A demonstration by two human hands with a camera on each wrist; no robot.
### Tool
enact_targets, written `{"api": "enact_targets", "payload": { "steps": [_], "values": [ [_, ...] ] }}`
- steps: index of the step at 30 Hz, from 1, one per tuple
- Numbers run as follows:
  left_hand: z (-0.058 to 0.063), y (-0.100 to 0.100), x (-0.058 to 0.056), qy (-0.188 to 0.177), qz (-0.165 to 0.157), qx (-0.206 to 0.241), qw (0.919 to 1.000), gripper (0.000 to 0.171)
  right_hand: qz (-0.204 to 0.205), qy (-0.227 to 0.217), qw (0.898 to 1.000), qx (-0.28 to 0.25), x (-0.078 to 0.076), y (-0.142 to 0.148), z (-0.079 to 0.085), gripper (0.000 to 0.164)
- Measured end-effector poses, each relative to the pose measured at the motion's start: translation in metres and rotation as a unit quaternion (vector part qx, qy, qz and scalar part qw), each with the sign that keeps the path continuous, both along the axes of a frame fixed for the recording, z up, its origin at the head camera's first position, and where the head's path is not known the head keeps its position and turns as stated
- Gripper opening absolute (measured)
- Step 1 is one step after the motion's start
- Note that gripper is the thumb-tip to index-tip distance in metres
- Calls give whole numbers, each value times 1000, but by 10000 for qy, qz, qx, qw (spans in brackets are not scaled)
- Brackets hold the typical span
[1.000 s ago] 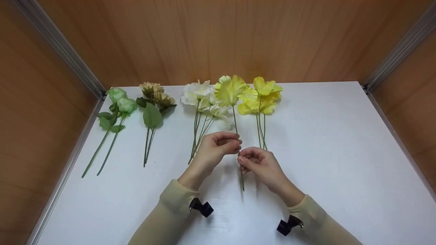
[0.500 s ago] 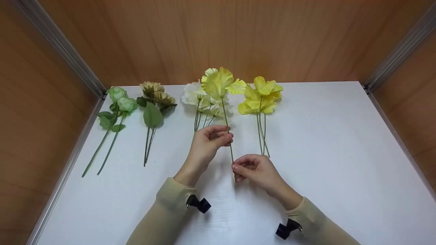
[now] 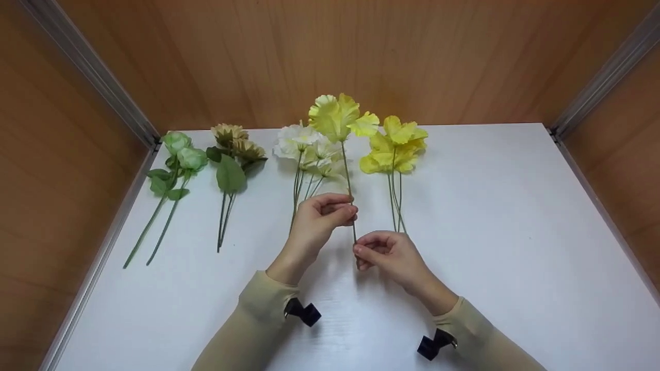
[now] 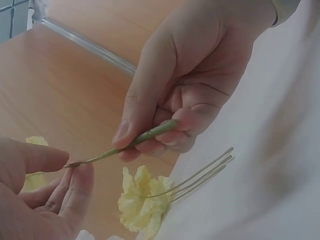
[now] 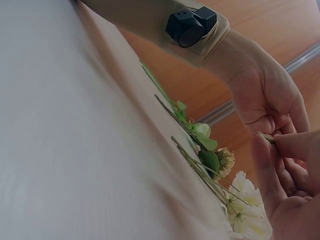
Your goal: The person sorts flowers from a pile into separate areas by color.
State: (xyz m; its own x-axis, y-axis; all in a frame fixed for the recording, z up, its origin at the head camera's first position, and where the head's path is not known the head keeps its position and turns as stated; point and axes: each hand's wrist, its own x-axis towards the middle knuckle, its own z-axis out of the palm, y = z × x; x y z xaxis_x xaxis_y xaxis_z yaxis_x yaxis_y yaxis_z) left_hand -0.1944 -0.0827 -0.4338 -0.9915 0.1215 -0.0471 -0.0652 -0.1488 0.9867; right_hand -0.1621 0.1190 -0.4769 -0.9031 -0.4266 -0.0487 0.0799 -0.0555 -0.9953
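Observation:
A single yellow artificial flower (image 3: 335, 118) stands raised above the table, its thin green stem (image 4: 145, 136) running down between both hands. Thumb and fingers of my left hand (image 3: 322, 216) pinch the stem around its middle. Lower down, my right hand (image 3: 394, 257) pinches it close to the bottom end, which pokes out past the fingers in the left wrist view. Just behind the left hand lies a bunch of white flowers (image 3: 296, 140), its stem ends hidden by that hand. Beyond the right hand is a bunch of deeper yellow flowers (image 3: 394, 149).
Green roses (image 3: 192, 159) and beige flowers (image 3: 247, 150) with dark leaves lie in separate groups on the left of the white table (image 3: 490, 216). Wooden panels (image 3: 330, 56) enclose the back and sides. A small black camera sits on each sleeve cuff.
The held yellow flower has risen and shifted left, away from the deeper yellow bunch. My right hand has moved lower along the stem, and the gap between the hands has widened.

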Motion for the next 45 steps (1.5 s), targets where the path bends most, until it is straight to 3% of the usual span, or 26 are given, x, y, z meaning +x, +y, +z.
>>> {"api": "enact_targets", "payload": {
  "steps": [9, 17, 28, 34, 45],
  "values": [
    [-2, 3, 3, 174, -181, -363, 9990, 21, -124, 43, 9999, 54, -1, 1, -1, 17],
    [-4, 7, 4, 315, -157, -593, 9976, 20, -168, 45, 9998, 85, -1, 1, -1, 18],
    [-15, 18, 0, 339, -226, -589, 9974, 17, -239, 137, 9995, 146, -4, 6, -1, 25],
    [-17, 28, -18, 277, 30, -591, 9979, 15, -631, 55, 9972, 389, -12, 15, 0, 25],
    [-9, 61, -60, 614, 408, -1428, 9870, 14, -1182, -22, 9884, 954, -23, 64, 0, 28]
  ]
}}
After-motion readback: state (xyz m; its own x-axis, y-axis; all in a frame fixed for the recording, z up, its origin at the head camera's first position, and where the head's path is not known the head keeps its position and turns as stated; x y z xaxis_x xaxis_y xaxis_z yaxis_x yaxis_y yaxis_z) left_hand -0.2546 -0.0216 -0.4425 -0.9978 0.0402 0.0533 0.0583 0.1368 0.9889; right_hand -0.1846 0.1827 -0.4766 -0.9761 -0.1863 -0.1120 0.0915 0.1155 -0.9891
